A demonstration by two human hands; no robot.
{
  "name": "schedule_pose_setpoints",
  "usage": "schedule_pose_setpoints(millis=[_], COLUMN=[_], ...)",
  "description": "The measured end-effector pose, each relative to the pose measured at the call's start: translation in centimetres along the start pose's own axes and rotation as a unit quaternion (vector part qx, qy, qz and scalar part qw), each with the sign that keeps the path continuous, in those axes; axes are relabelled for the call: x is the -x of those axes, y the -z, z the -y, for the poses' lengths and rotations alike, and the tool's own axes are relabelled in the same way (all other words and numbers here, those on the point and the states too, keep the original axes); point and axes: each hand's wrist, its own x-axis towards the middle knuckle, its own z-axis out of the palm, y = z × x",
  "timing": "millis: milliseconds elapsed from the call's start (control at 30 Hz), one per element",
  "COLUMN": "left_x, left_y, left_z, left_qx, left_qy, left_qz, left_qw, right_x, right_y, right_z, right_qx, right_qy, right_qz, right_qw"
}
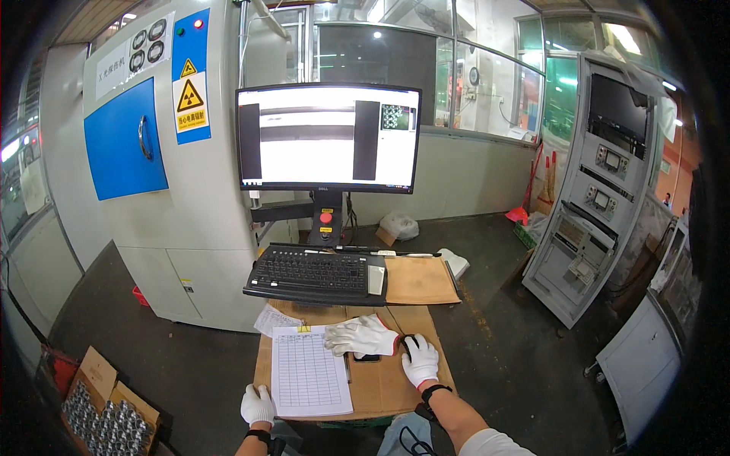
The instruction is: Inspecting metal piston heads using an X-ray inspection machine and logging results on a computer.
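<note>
My right hand (pixel 421 363), in a white glove, rests over a black computer mouse (pixel 408 341) on the cardboard-covered table, its fingers around it. My left hand (pixel 258 406), also gloved in white, lies at the table's left edge beside a printed form (pixel 309 372). Its short visible fingers are apart and I see nothing held. The form is a stack of sheets with a table grid, held at the top by a yellow clip (pixel 304 329). A spare pair of white gloves (pixel 360 335) lies between form and mouse, partly over a dark phone-like object (pixel 367 357).
A monitor (pixel 328 137) showing a grey image stands behind a black keyboard (pixel 310 272) on a tray. Left is a large cabinet with a blue door (pixel 125 140). A box of metal parts (pixel 106 422) sits lower left. An instrument rack (pixel 589 194) stands right.
</note>
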Motion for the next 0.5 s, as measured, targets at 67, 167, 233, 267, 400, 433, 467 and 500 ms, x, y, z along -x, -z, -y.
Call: schedule_pose_setpoints(millis=[67, 167, 233, 267, 400, 433, 467, 500], left_x=[0.21, -0.06, -0.14, -0.05, -0.21, -0.13, -0.02, 0.05], left_y=[0.24, -0.30, -0.33, -0.15, -0.30, -0.26, -0.10, -0.09], left_z=[-0.25, 0.27, 0.26, 0.16, 0.32, 0.32, 0.13, 0.05], left_qx=[-0.003, 0.005, 0.002, 0.004, 0.005, 0.006, 0.002, 0.004], left_qy=[0.004, 0.001, 0.005, 0.002, -0.006, -0.009, -0.005, -0.005], left_qz=[0.003, -0.004, -0.006, -0.007, -0.013, -0.015, -0.017, -0.016], left_qw=[1.000, 1.000, 1.000, 1.000, 1.000, 1.000, 1.000, 1.000], right_x=[0.01, 0.00, 0.03, 0.05, -0.02, 0.00, -0.02, -0.01], right_y=[0.14, -0.01, -0.14, -0.18, -0.25, -0.20, -0.35, -0.36], right_z=[0.04, 0.06, -0.06, -0.07, -0.02, 0.02, -0.08, -0.17], right_qx=[0.001, -0.002, -0.002, -0.006, -0.008, -0.007, -0.009, -0.007], right_qy=[0.001, 0.007, 0.009, 0.007, 0.008, 0.008, 0.014, 0.015], right_qz=[0.007, -0.003, -0.003, -0.001, -0.004, -0.003, -0.014, -0.015], right_qw=[1.000, 1.000, 1.000, 1.000, 1.000, 1.000, 1.000, 1.000])
